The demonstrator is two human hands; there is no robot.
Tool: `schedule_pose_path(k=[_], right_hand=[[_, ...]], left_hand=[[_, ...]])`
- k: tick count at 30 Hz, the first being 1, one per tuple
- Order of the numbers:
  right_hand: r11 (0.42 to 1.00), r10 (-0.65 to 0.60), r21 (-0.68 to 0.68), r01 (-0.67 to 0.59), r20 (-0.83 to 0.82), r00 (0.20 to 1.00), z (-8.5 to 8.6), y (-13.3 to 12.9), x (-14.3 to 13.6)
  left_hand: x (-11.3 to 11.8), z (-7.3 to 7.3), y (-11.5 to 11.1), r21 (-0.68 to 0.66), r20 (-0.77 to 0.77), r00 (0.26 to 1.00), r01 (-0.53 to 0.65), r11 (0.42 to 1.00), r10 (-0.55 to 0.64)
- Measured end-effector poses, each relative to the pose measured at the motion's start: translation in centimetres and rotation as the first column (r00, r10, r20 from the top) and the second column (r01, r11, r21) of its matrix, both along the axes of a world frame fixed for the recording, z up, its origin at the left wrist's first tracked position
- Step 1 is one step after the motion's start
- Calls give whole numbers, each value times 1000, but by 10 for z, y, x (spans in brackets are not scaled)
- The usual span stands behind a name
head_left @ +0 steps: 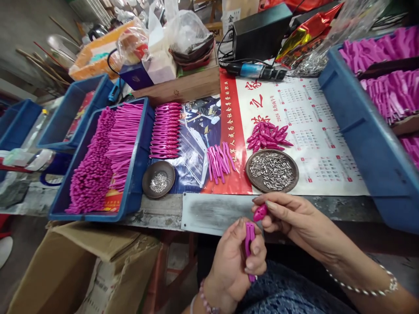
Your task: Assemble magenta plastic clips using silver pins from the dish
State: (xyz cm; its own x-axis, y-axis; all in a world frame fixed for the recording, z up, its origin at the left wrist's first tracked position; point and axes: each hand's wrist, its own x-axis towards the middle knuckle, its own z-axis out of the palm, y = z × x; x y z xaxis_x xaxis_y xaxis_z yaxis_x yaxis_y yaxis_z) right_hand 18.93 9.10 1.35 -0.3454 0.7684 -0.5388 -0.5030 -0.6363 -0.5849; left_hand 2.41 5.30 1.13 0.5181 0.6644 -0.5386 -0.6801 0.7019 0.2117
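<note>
My left hand (236,257) is closed around a slim magenta handle-like piece (249,244) with a forked upper end, held upright over my lap. Just above it, my right hand (284,214) pinches a glossy, darker magenta pointed piece (260,212) between thumb and fingers. The two pieces are close but apart. Beyond my hands sits a round dish of small metal pins (272,170), with a heap of glossy magenta pieces (269,135) behind it. Several loose magenta handle pieces (221,162) lie to the left on the poster.
A blue bin (129,174) full of magenta pieces stands left, beside a row of joined pieces (165,131) and a small dish of tiny metal parts (159,179). Another blue bin (356,113) borders the right. A metal plate (212,213) lies at the front edge; a cardboard box (94,248) is below.
</note>
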Motion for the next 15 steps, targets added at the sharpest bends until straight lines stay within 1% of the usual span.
schedule_pose_path(k=[3, 8, 12, 15], right_hand=[[1000, -11, 23, 9, 65, 998, 0, 0, 1], [994, -12, 113, -12, 208, 978, -3, -1, -2], [994, 0, 107, -35, 310, 951, -2, 0, -2], [995, 29, 84, -60, 332, 943, 0, 1, -2]], left_hand=[[-1, -1, -1, -4, 4, 1000, 4, 1000, -4], [-2, -4, -3, 10, -4, 1000, 5, 1000, -5], [0, -7, -5, 28, 12, 1000, 5, 1000, -6], [1, -10, -8, 27, 3, 1000, 8, 1000, -8]])
